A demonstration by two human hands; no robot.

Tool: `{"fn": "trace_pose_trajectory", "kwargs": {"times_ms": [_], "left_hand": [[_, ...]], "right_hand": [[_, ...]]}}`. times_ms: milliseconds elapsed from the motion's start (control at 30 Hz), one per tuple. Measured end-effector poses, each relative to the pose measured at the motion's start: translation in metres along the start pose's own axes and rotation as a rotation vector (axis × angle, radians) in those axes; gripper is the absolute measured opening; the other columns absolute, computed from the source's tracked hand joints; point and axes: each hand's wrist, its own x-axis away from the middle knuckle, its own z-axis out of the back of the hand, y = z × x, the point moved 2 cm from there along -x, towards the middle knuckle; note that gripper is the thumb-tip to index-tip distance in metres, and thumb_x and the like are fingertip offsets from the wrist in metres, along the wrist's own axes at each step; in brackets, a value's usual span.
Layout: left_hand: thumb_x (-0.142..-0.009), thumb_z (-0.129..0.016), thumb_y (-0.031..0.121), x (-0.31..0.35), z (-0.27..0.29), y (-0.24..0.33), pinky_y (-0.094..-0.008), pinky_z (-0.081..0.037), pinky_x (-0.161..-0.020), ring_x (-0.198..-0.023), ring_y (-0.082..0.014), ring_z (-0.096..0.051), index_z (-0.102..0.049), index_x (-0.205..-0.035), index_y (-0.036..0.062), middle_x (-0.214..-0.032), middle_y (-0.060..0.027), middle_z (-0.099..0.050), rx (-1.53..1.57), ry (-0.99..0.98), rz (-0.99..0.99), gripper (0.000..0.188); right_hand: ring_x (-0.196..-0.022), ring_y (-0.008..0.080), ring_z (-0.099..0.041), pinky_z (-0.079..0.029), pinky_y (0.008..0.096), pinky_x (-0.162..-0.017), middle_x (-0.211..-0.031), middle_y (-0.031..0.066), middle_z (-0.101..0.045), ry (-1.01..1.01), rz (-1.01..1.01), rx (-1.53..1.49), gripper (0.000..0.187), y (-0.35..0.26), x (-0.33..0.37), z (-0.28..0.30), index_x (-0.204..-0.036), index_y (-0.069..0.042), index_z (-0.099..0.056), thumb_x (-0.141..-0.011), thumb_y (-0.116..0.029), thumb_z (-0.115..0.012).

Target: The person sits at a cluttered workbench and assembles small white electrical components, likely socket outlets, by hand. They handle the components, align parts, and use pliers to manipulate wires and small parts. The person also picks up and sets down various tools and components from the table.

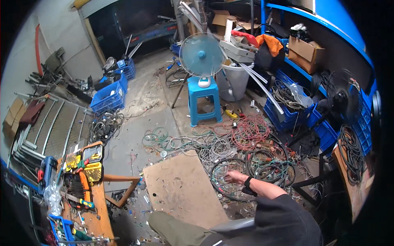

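Observation:
My right hand [235, 177] reaches in from the lower right with a black band on its wrist. It hovers over or just touches the tangle of cables on the floor; I cannot tell which. Its fingers point left, looking loosely apart, and nothing shows in them. Near it lie black cable coils [269, 166], a heap of red cable [251, 133] and grey-white cables [205, 143]. A brown board [180, 184] is flat on the floor to the left of the hand. My left hand is out of the picture.
A fan [201, 54] stands on a blue stool [204, 100] ahead. Blue crates [108, 95] hold scrap on both sides. At the left, a wooden bench [98, 205] carries tools. A grey bin [236, 84] is heaped with scrap. My knee [172, 229] is below the board.

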Motion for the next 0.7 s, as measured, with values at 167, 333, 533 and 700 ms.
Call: {"fn": "trace_pose_trajectory", "kwargs": {"times_ms": [167, 333, 533, 700], "left_hand": [[-0.094, -0.066, 0.016, 0.017, 0.005, -0.040, -0.0433, -0.049, -0.102, -0.113, -0.0327, -0.064, -0.066, -0.116, 0.0005, -0.118, -0.0179, -0.070, 0.032, 0.025, 0.021, 0.027], [-0.093, -0.067, 0.012, 0.049, 0.022, -0.128, -0.0431, -0.049, -0.102, -0.114, -0.0334, -0.065, -0.066, -0.114, -0.0014, -0.118, -0.0187, -0.070, 0.037, 0.153, 0.066, 0.025], [-0.092, -0.068, 0.008, 0.115, 0.045, -0.258, -0.0428, -0.049, -0.102, -0.114, -0.0342, -0.065, -0.066, -0.112, -0.0037, -0.119, -0.0196, -0.070, -0.023, 0.453, 0.032, 0.023], [-0.092, -0.064, 0.002, 0.143, 0.036, -0.278, -0.0392, -0.054, -0.099, -0.111, -0.0297, -0.069, -0.067, -0.119, -0.0058, -0.118, -0.0193, -0.071, 0.100, 0.703, -0.055, 0.028]], "right_hand": [[-0.109, 0.0304, -0.071, -0.059, 0.0391, -0.094, -0.125, 0.0189, -0.070, -0.104, 0.081, 0.157, 0.038, -0.020, 0.028, -0.019, -0.134, 0.007, -0.055, -0.106, -0.019, -0.054], [-0.104, 0.0217, -0.071, -0.059, 0.0342, -0.086, -0.118, 0.0136, -0.072, -0.342, 0.067, 0.351, 0.037, -0.010, 0.027, -0.088, -0.128, 0.004, -0.063, -0.105, -0.024, -0.057], [-0.102, 0.0216, -0.072, -0.058, 0.0337, -0.085, -0.115, 0.0121, -0.075, -0.521, 0.210, 1.022, 0.044, -0.024, 0.070, -0.217, -0.131, -0.001, -0.065, -0.101, -0.032, -0.062], [-0.097, 0.0221, -0.073, -0.057, 0.0345, -0.087, -0.112, 0.0160, -0.076, -0.611, 0.539, 1.243, 0.039, -0.046, 0.105, -0.307, -0.130, -0.002, -0.065, -0.099, -0.026, -0.064]]}}
